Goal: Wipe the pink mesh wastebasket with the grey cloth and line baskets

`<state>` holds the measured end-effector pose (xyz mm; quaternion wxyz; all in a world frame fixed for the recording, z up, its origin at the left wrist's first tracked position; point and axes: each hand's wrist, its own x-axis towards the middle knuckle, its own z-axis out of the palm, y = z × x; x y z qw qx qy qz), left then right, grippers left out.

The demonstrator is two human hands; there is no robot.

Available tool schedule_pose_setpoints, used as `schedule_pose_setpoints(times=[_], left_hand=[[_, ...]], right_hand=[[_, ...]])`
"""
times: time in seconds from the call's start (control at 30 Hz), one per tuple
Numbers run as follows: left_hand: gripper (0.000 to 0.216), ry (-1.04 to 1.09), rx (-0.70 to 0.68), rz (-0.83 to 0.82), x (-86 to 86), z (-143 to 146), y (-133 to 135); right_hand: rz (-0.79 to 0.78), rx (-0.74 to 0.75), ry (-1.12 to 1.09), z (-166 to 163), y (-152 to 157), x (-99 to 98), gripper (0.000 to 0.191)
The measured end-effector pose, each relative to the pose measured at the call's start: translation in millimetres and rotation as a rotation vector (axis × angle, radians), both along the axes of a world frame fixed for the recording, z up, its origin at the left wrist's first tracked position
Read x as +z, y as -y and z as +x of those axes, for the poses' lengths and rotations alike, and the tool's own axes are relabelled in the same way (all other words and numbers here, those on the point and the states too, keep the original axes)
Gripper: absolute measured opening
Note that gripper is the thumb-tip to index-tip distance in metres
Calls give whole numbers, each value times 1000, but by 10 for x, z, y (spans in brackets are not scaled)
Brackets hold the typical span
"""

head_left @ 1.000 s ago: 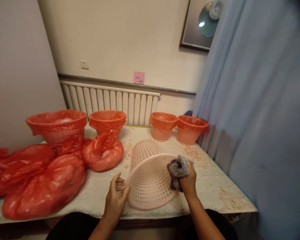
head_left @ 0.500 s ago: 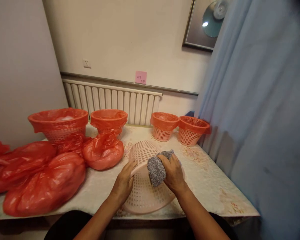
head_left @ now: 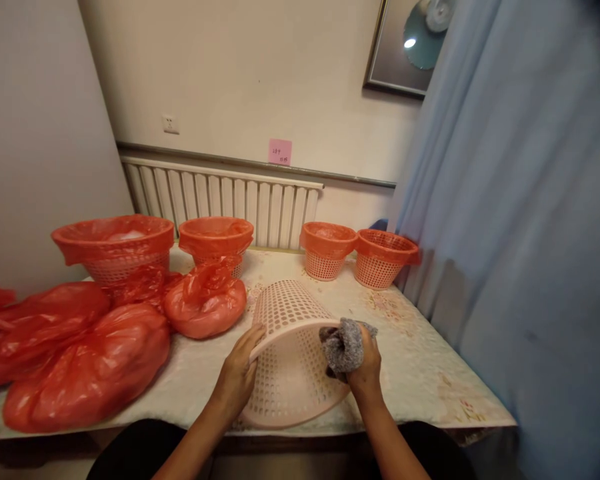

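A pale pink perforated plastic basket [head_left: 290, 360] lies on its side near the table's front edge, its mouth turned toward me. My left hand [head_left: 240, 373] holds its rim on the left side. My right hand [head_left: 365, 363] is closed on a grey cloth [head_left: 343, 347] and presses it against the basket's right rim.
Several small baskets lined with red bags [head_left: 327, 250] stand in a row at the back of the table [head_left: 425, 373]. Full, tied red bags [head_left: 87, 363] lie on the left half. A blue curtain [head_left: 520, 233] hangs close on the right; a radiator [head_left: 220, 203] runs behind.
My right hand has slid the cloth from the basket's upper side to its right rim. My left hand shifted a little along the left rim. The basket's mouth tilted more toward me.
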<state>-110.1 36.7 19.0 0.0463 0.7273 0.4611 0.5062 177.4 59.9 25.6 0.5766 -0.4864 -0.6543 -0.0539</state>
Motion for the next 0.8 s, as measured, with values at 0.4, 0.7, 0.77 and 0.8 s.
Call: schedule_pose_setpoints(times=[0.4,0.7,0.77,0.8], left_hand=[[52,138,71,-49,-240,-194,141],[42,439,145,-230,-473,-167,270],[43,515,174,-310,-629,-120,295],[46,521,166,-357,-710,-94,303]], right_hand=[[-422,-228,-694,-210,289,-1170,35],[-375,-117,-625,-211,195,-731,41],[-290,-81,-532,-178,132,-435,43],[-239,-67,-455,-158,100,-280,41]])
